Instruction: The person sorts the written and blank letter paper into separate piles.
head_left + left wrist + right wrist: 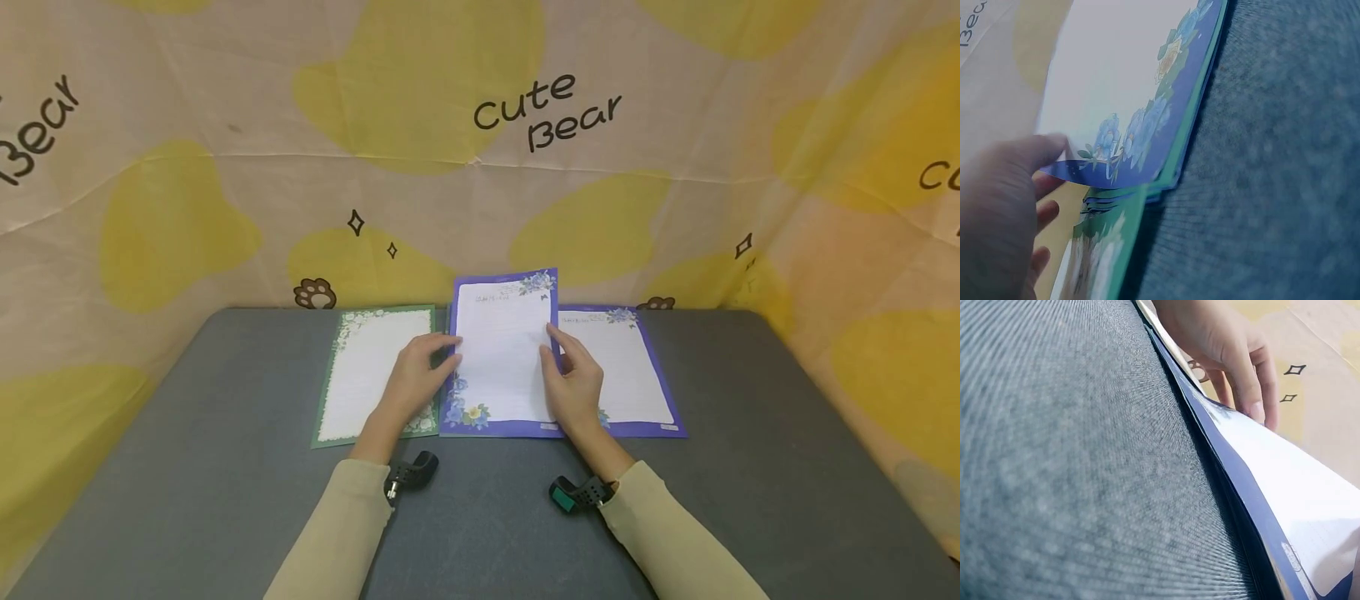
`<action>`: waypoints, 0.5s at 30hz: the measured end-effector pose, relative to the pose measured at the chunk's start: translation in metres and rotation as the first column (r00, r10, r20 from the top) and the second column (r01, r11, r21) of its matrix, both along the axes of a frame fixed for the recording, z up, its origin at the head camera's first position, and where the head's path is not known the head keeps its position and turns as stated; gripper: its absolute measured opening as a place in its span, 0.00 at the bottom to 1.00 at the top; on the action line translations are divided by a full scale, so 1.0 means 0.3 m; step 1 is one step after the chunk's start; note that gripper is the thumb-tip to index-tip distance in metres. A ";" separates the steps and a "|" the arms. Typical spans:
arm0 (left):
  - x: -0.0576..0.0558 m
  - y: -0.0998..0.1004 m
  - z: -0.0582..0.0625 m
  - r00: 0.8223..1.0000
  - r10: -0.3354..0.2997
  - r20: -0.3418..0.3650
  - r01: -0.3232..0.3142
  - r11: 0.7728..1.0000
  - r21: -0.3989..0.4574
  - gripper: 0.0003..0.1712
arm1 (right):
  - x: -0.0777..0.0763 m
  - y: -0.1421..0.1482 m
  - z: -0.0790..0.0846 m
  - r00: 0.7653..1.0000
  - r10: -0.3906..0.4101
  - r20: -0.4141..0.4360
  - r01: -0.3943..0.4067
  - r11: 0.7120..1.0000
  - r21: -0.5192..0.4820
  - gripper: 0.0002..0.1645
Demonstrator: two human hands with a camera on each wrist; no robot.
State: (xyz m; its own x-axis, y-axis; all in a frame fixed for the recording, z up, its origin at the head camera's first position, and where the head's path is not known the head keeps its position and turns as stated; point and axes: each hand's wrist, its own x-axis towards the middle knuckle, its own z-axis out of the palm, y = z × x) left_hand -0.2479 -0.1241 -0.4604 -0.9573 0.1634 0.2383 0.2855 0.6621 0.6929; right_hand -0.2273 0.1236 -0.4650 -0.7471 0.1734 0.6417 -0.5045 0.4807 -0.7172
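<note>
A sheet of writing paper (502,358) with a purple border and blue flowers stands raised, facing me, between my two hands. My left hand (416,375) pinches its left edge; in the left wrist view the thumb (1050,147) lies on the front of the paper, with fingers behind. On the opposite edge, my right hand (576,385) pinches the sheet between thumb and fingers. Behind it to the right lies a matching purple-bordered sheet (637,383). A green-bordered sheet (363,375) lies to the left, partly covered by my left hand.
Layered purple and green paper edges (1163,187) show under the raised sheet. The papers rest on a dark grey ribbed table (480,517). A yellow-patterned cloth (420,208) hangs right behind the table's far edge. Black bands (411,472) circle both wrists.
</note>
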 end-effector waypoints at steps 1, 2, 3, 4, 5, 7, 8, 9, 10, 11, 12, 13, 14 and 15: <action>0.002 0.001 0.001 1.000 -0.001 -0.010 0.001 1.000 0.018 0.21 | 0.000 0.001 0.000 1.000 -0.004 0.008 0.004 1.000 0.000 0.21; 0.002 0.002 0.001 1.000 0.000 -0.020 0.001 0.999 0.033 0.20 | 0.000 0.002 -0.001 1.000 -0.008 0.017 0.008 1.000 0.001 0.20; 0.003 0.003 0.002 1.000 0.000 -0.028 0.001 0.999 0.048 0.20 | 0.000 0.003 -0.003 1.000 -0.014 0.027 0.014 1.000 0.002 0.20; 0.005 0.004 0.002 0.999 0.001 -0.033 0.001 0.998 0.061 0.20 | 0.000 0.004 -0.003 0.999 -0.021 0.037 0.021 1.000 0.003 0.20; 0.006 0.007 0.003 0.999 0.000 -0.039 0.003 0.997 0.078 0.20 | 0.000 0.004 -0.003 0.999 -0.029 0.045 0.029 1.000 0.006 0.20; 0.008 0.013 0.003 0.999 -0.008 -0.044 0.013 0.993 0.114 0.19 | 0.000 0.006 -0.004 0.997 -0.047 0.063 0.046 0.999 0.012 0.20; 0.007 0.016 0.002 0.999 -0.011 -0.045 0.017 0.991 0.132 0.19 | 0.000 0.006 -0.005 0.996 -0.056 0.071 0.055 0.998 0.016 0.20; 0.008 0.020 0.002 0.999 -0.015 -0.044 0.022 0.988 0.150 0.19 | -0.001 0.006 -0.006 0.995 -0.065 0.077 0.063 0.998 0.021 0.20; 0.009 0.023 0.002 0.999 -0.018 -0.045 0.026 0.986 0.164 0.19 | -0.001 0.006 -0.005 0.994 -0.068 0.085 0.067 0.998 0.022 0.20; 0.009 0.026 0.003 0.999 -0.021 -0.049 0.029 0.984 0.177 0.19 | -0.003 0.006 -0.006 0.993 -0.074 0.094 0.072 0.997 0.024 0.20; 0.010 0.029 0.003 0.998 -0.021 -0.051 0.031 0.982 0.186 0.19 | -0.005 0.005 -0.008 0.992 -0.078 0.097 0.076 0.997 0.025 0.20; 0.010 0.033 0.004 0.998 -0.018 -0.056 0.028 0.981 0.190 0.19 | -0.006 0.006 -0.008 0.992 -0.084 0.098 0.082 0.996 0.026 0.20; 0.011 0.036 0.005 0.998 -0.014 -0.059 0.025 0.982 0.190 0.19 | -0.007 0.008 -0.008 0.991 -0.090 0.101 0.088 0.996 0.027 0.20; 0.011 0.038 0.007 0.998 -0.011 -0.064 0.023 0.982 0.187 0.19 | -0.007 0.008 -0.007 0.990 -0.097 0.104 0.095 0.995 0.027 0.20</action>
State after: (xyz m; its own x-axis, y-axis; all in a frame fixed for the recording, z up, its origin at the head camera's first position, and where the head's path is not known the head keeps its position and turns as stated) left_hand -0.2444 -0.1126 -0.4584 -0.9371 0.1261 0.3254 0.3421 0.5165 0.7850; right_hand -0.2293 0.1260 -0.4671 -0.7912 0.2342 0.5649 -0.3778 0.5392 -0.7527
